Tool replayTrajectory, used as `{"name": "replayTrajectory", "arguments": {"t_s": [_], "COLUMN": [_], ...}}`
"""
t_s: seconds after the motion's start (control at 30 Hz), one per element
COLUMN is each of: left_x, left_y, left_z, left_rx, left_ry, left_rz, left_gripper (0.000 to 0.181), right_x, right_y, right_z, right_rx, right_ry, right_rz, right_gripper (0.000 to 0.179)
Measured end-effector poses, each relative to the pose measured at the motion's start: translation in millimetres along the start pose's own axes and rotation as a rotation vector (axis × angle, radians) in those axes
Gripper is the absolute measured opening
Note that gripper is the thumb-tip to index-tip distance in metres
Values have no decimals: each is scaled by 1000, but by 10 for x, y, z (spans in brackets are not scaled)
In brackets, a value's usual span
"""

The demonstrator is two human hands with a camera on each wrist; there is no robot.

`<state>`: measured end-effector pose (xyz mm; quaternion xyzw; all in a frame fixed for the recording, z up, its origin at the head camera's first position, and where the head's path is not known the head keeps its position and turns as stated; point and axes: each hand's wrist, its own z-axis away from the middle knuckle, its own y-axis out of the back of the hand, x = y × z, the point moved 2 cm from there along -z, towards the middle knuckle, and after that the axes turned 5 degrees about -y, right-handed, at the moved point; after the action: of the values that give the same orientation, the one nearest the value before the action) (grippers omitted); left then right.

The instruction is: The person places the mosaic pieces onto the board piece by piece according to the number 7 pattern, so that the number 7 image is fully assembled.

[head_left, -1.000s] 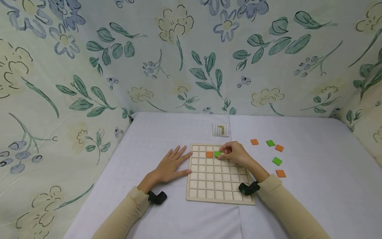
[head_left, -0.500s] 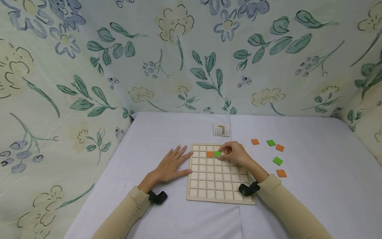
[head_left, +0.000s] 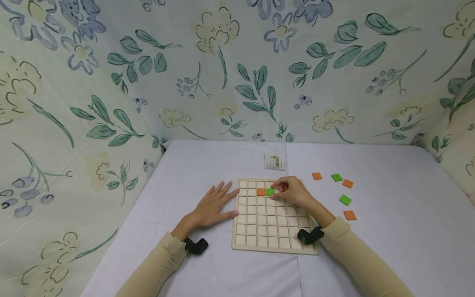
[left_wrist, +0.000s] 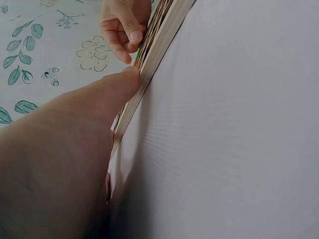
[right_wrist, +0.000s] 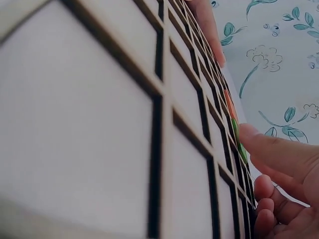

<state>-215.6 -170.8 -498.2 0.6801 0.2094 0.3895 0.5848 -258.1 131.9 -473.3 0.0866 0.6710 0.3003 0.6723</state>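
Observation:
A wooden grid board (head_left: pixel 262 229) lies on the white-covered table. One orange square tile (head_left: pixel 261 192) sits in a cell of its second row from the back. In the neighbouring cell to the right lies a green square tile (head_left: pixel 269 192). My right hand (head_left: pixel 294 193) has thumb and forefinger on this green tile, one at its near side and one at its far side. The right wrist view shows the thumb tip (right_wrist: pixel 247 131) touching it. My left hand (head_left: pixel 211 207) lies flat with spread fingers, index and thumb tips against the board's left edge.
Behind the board lies a small printed grid card (head_left: pixel 274 161) with an orange and green pattern. Several loose tiles are scattered to the right, among them a green tile (head_left: pixel 345 200) and an orange tile (head_left: pixel 349 215). A floral cloth (head_left: pixel 230 74) hangs behind the table.
The green tile has shifted very slightly left and now sits squarely beside the orange one. My right fingers stay at it, and the left hand has not moved.

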Motion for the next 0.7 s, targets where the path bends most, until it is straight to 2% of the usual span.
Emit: {"name": "replayTrajectory", "arguments": {"t_s": [0.23,0.47,0.7], "left_x": [-7,-22,-35], "left_y": [-7,-17,-30], "left_z": [-4,-2,2], "left_rx": [3,6,4], "left_ry": [-3,-17,-19], "left_rz": [2,7,6], "left_gripper": [81,80,80], "right_x": [18,27,108], "right_y": [161,409,715], "right_z": [75,251,517], "right_rx": [-8,59,127], "right_ry": [44,30,29], "right_rz": [-85,-41,2], "right_gripper": [33,37,39]}}
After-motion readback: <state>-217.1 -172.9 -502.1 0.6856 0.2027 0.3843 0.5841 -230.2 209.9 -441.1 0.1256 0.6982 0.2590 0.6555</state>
